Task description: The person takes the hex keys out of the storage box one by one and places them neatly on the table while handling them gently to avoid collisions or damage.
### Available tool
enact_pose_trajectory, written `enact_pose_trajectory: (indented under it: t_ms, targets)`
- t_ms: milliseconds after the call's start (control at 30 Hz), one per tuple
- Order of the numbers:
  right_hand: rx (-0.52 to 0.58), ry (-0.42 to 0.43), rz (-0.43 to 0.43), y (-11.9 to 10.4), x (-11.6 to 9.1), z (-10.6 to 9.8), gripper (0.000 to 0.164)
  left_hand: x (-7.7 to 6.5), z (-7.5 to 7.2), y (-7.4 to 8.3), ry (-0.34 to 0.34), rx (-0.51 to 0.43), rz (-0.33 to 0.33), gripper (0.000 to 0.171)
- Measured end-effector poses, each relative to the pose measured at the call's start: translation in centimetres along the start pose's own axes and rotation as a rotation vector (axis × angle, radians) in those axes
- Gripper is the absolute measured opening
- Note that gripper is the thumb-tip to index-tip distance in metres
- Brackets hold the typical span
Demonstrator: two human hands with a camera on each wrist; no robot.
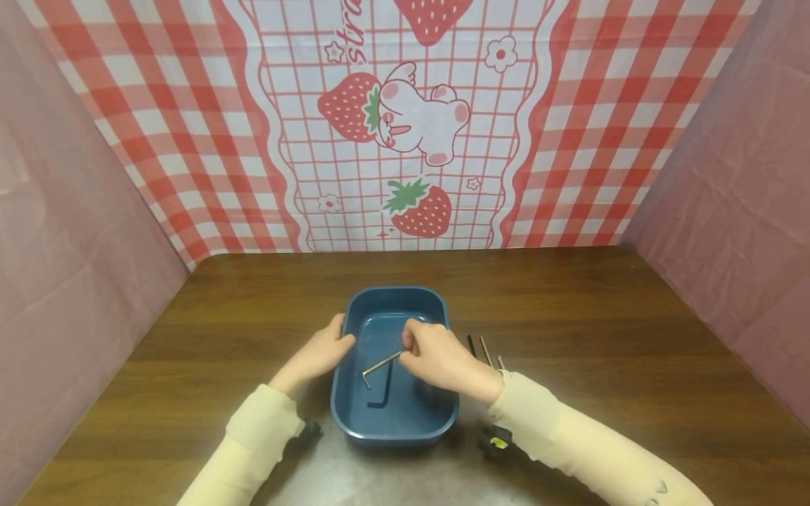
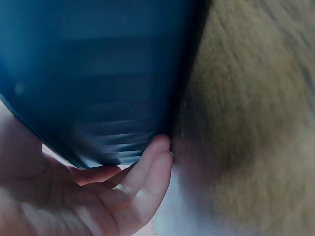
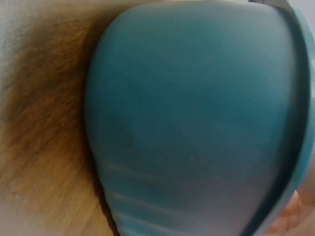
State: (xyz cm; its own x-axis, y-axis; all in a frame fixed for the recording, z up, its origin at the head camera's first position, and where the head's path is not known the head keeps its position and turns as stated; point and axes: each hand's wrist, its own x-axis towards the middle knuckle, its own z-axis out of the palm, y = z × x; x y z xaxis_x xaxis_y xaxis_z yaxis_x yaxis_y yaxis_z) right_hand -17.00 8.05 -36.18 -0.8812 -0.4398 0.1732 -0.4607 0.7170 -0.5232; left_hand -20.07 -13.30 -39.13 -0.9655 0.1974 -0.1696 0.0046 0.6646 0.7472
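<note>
Red "stra" lettering (image 1: 354, 31) beyond blue bin (image 1: 419, 423)

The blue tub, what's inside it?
In the blue tub, a black L-shaped rod lies on the bottom. The right hand holds a gold-coloured rod over the bottom. That hand hides part of the bottom, so I can't tell what's there.

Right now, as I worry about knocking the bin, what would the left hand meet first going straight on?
The left side of the blue bin, at once: the left hand appears to be touching it.
</note>
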Motion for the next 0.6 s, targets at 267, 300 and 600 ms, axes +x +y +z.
enact_pose_trajectory:
  t_ms: [267,300,600]
  targets:
    - [0.067,0.074,-0.012,0.4,-0.3,-0.7,0.010,0.0,0.1,0.0,-0.002,0.005,0.008,0.050]
    - [0.075,0.086,-0.020,0.5,-0.4,-0.8,0.011,0.0,0.1,-0.1,-0.002,0.009,0.008,0.050]
    - [0.122,0.148,-0.003,1.1,-0.7,-1.7,0.011,-0.1,0.0,0.1,-0.008,-0.018,-0.013,0.050]
